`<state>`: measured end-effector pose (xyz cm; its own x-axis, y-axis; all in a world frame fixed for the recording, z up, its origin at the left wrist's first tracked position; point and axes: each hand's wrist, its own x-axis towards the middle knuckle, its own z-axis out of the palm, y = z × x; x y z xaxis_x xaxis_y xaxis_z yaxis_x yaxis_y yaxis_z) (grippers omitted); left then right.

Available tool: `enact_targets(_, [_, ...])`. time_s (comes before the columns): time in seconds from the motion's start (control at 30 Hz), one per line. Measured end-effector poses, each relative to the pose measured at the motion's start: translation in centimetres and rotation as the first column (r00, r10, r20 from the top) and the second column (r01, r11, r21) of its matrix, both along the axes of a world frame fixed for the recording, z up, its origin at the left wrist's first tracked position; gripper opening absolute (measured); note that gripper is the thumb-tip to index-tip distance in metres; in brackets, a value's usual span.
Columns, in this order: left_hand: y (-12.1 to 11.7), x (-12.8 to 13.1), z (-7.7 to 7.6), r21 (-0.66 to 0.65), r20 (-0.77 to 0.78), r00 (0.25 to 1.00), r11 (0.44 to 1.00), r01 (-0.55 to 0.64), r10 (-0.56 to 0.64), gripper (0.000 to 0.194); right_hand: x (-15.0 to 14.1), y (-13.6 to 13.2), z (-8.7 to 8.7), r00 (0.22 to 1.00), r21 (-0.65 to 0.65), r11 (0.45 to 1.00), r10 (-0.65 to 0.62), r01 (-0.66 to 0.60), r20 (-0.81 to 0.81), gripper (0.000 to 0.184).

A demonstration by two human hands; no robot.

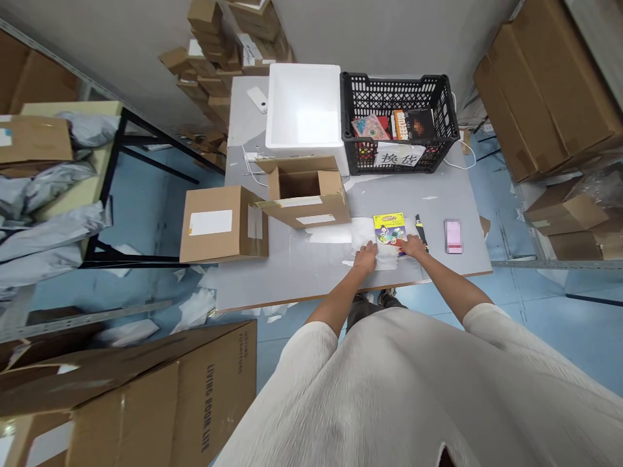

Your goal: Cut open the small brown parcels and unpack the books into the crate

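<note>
A thin children's book [389, 226] with a yellow and purple cover lies on white wrapping [363, 231] near the table's front edge. Left of its lower corner, my left hand [366, 256] rests on the wrapping with its fingers stretched out. My right hand [413, 247] is closed at the book's lower right corner, fingertips on the cover's edge; the fingers' undersides are hidden. Just beyond that hand lies a black and yellow box cutter [421, 231]. A phone [453, 236] with a pink screen lies farther right.
An open cardboard box [311, 201] and a closed one [219, 224] stand left on the table [292, 272]. Behind are a white bin [304, 107] and a black crate [394, 152] containing books. Shelves and cartons [545, 84] flank the table; a large carton [209, 389] stands lower left.
</note>
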<state>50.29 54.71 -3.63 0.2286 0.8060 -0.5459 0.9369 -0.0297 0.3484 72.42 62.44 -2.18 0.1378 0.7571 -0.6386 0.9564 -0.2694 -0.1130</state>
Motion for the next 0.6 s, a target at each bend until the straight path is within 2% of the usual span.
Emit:
enact_targets(0.13, [0.1, 0.3, -0.5, 0.012, -0.006, 1.0, 1.0, -0.008, 0.008, 0.075, -0.7, 1.0, -1.0, 0.989, -0.009, 0.989, -0.145, 0.145, 0.006, 0.061])
enact_targets(0.3, [0.2, 0.5, -0.9, 0.053, -0.026, 0.999, 0.998, -0.032, 0.034, 0.068, -1.6, 1.2, -2.3, 0.961, 0.041, 0.96, -0.276, 0.276, -0.003, 0.068])
enact_targets(0.43, [0.3, 0.7, -1.0, 0.066, -0.035, 0.998, 0.997, -0.049, 0.052, 0.061, -2.1, 1.2, -2.6, 0.943, 0.044, 0.943, -0.333, 0.331, 0.028, 0.066])
enact_targets(0.6, [0.1, 0.8, -1.1, 0.079, -0.048, 0.997, 0.995, -0.057, 0.061, 0.059, -2.0, 1.3, -1.9, 0.941, 0.009, 0.941, -0.338, 0.338, 0.014, 0.071])
